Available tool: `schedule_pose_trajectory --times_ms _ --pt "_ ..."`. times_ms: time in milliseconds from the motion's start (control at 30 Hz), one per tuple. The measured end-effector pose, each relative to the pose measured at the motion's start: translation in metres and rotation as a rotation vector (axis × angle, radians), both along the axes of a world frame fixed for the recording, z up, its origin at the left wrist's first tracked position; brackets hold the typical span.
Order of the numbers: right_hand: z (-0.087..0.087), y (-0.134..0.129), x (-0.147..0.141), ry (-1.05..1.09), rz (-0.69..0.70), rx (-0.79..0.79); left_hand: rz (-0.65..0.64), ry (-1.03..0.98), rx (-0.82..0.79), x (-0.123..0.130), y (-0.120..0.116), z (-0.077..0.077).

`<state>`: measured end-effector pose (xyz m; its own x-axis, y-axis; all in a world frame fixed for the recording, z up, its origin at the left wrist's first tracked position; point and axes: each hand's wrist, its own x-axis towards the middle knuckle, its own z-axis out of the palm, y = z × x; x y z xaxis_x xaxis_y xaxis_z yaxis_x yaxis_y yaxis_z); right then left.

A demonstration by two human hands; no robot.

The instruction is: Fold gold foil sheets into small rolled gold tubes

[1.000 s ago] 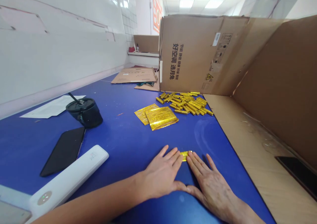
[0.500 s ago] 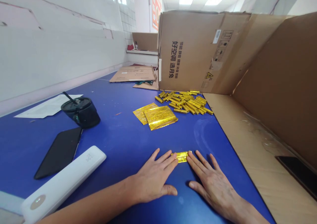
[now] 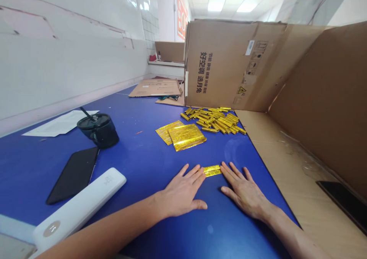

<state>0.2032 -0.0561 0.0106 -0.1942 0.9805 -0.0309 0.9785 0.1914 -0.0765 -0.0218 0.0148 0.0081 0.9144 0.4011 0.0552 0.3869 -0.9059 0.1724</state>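
Observation:
A small gold foil strip (image 3: 211,170) lies flat on the blue table (image 3: 137,167), between my two hands. My left hand (image 3: 181,192) rests palm down with its fingers spread, the fingertips at the strip's left end. My right hand (image 3: 243,188) lies flat on the table too, its fingertips close to the strip's right end. Neither hand lifts the strip. Farther off stand a loose pile of rolled gold foil sticks (image 3: 213,118) and a stack of flat gold foil sheets (image 3: 186,136).
A cardboard box (image 3: 220,64) stands open along the table's far right, with a dark phone (image 3: 344,201) on its flap. To my left lie a black phone (image 3: 73,175), a white device (image 3: 80,207), a dark lidded cup with a straw (image 3: 99,131) and papers (image 3: 60,123).
The foil strip has moved forward on the table, away from me. Both hands have slid forward with it, and my right hand has turned slightly.

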Motion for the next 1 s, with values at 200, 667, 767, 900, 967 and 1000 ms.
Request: schedule_pose_trajectory --times_ms 200,667,767,900,967,1000 --pt "0.021 0.0 -0.012 -0.036 -0.066 0.096 0.022 -0.007 0.0 0.0 -0.005 -0.002" --pt "-0.001 0.006 -0.011 0.042 0.105 -0.009 0.019 -0.041 0.016 0.0 0.001 0.0" --pt "-0.003 0.005 -0.014 0.035 0.088 0.007 0.031 -0.092 0.069 0.007 0.007 0.0" --pt "-0.005 0.006 -0.016 0.046 0.074 0.028 0.047 -0.122 0.116 0.018 0.014 0.002" --pt "-0.005 0.006 -0.017 0.05 0.065 0.029 0.062 -0.117 0.125 0.022 0.016 0.003" --pt "-0.004 0.006 -0.017 0.049 0.061 0.029 0.076 -0.121 0.125 0.022 0.016 0.004"
